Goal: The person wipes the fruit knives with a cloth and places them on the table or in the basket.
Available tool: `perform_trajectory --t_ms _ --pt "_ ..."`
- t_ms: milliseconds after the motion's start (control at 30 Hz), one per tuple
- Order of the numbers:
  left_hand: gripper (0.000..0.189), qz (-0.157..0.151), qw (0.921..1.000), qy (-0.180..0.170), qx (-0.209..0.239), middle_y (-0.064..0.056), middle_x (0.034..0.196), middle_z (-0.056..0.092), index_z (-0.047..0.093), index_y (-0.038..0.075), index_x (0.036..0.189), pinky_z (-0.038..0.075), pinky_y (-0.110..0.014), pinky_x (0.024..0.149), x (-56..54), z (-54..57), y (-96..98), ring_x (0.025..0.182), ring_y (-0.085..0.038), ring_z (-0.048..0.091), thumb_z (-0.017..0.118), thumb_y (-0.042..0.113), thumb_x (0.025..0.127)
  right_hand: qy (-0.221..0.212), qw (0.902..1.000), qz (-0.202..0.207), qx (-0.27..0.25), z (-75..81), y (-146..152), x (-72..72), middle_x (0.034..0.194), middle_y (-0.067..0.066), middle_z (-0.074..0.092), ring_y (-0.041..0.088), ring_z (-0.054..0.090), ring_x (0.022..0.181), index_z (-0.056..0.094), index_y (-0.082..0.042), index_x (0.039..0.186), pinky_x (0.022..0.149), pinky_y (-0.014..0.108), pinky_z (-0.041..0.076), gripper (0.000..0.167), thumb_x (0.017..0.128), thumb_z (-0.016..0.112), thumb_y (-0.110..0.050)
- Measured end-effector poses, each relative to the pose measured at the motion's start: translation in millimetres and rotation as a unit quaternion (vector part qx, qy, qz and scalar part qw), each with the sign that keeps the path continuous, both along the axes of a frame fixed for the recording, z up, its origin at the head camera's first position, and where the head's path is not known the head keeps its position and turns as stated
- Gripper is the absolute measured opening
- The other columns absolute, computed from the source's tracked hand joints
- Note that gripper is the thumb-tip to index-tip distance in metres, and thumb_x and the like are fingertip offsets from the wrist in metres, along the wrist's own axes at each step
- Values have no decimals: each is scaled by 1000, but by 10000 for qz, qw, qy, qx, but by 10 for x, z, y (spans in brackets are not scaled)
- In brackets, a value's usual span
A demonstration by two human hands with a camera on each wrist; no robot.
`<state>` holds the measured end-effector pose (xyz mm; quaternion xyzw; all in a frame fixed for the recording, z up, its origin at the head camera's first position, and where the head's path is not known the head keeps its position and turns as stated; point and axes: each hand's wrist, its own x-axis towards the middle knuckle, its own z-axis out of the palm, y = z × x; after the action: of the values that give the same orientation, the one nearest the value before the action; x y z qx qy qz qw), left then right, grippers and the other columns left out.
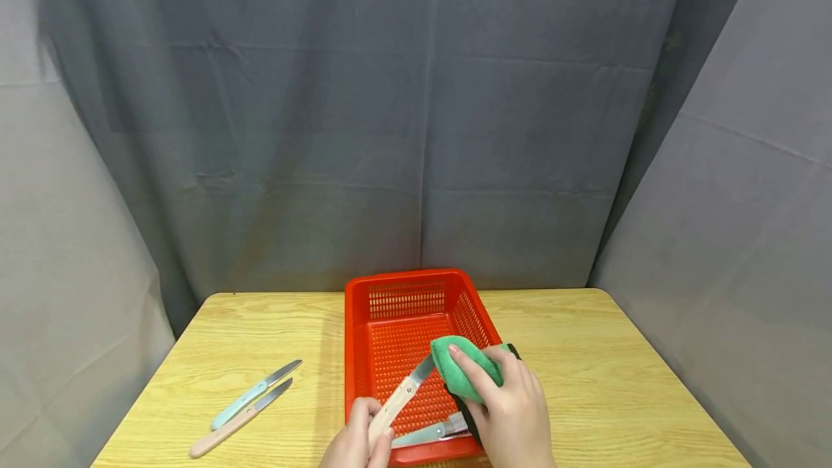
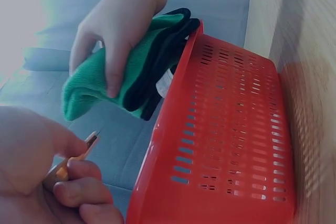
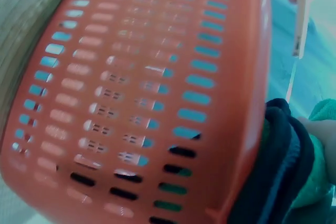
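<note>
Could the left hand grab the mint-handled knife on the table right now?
Probably not yet: the left hand holds a beige-handled knife. Otherwise the mint-handled knife looks free from above, nothing lying over it, though another knife lies close beside it.

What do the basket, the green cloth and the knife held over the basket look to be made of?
The red basket looks like glossy molded plastic, given its smooth sheen and regular slots. The green cloth seems a soft, matte textile, perhaps microfiber, from its fuzzy surface. The knife has a shiny gray blade, likely steel; its pale handle could be wood or plastic.
</note>
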<state>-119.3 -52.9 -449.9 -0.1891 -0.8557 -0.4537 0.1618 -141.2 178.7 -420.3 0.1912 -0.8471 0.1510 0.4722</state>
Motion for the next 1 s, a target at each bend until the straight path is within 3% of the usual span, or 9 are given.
perform_trajectory --t_ms 100,200,300,500,567,667,733,800,1000 --pt "26 51 9999 144 -17 13 65 47 50 8 106 34 -15 47 -5 -11 0 54 6 39 69 7 89 97 9995 286 53 8 -47 31 108 10 63 28 63 85 71 -32 131 67 46 54 34 98 72 -37" --pt "25 30 9999 108 -4 13 65 47 50 8 106 34 -15 47 -6 -13 -3 54 6 40 69 7 89 143 9984 517 195 -6 -96 54 108 10 63 27 62 86 70 -33 133 65 42 54 44 108 36 -48" --pt "25 -12 10000 19 12 13 65 47 50 8 107 35 -15 47 -4 -6 -5 54 6 40 68 7 90 103 9972 644 360 -27 -129 73 108 10 63 26 61 89 68 -34 135 66 40 54 46 108 33 -48" --pt "24 -63 9999 -144 68 11 66 47 50 8 109 37 -17 48 6 23 -6 54 5 41 67 7 92 -492 9953 604 571 -55 -149 110 112 8 64 22 61 100 60 -41 142 75 42 56 47 99 43 -49" --pt "24 -71 9998 -193 69 11 66 47 50 8 109 37 -18 48 11 33 -6 54 5 41 67 7 92 -596 9947 611 579 -60 -148 106 113 8 64 22 60 101 59 -42 143 76 43 57 49 94 60 -47" --pt "25 -42 9998 -178 55 11 66 46 50 8 109 37 -18 48 20 41 -4 54 5 40 68 8 92 -536 9952 567 585 -68 -148 84 111 7 64 21 60 100 61 -41 141 74 42 56 70 78 90 -33" --pt "25 -15 9999 -141 60 12 66 46 51 8 109 36 -17 48 26 46 0 54 5 40 68 7 91 -444 9960 521 569 -71 -149 65 110 7 64 21 61 98 62 -40 140 72 41 56 86 64 99 -22" --pt "25 -1 9999 -112 67 12 66 46 51 9 108 36 -17 47 31 49 3 54 5 39 69 7 91 -347 9968 440 561 -74 -146 48 109 6 64 21 61 96 64 -40 138 71 38 55 91 57 101 -19" --pt "25 14 9999 -101 17 12 66 46 51 9 108 35 -18 47 38 60 3 54 5 39 69 8 91 -127 9983 332 461 -78 -106 -8 109 6 63 22 62 91 67 -37 134 67 37 51 85 57 99 -18"
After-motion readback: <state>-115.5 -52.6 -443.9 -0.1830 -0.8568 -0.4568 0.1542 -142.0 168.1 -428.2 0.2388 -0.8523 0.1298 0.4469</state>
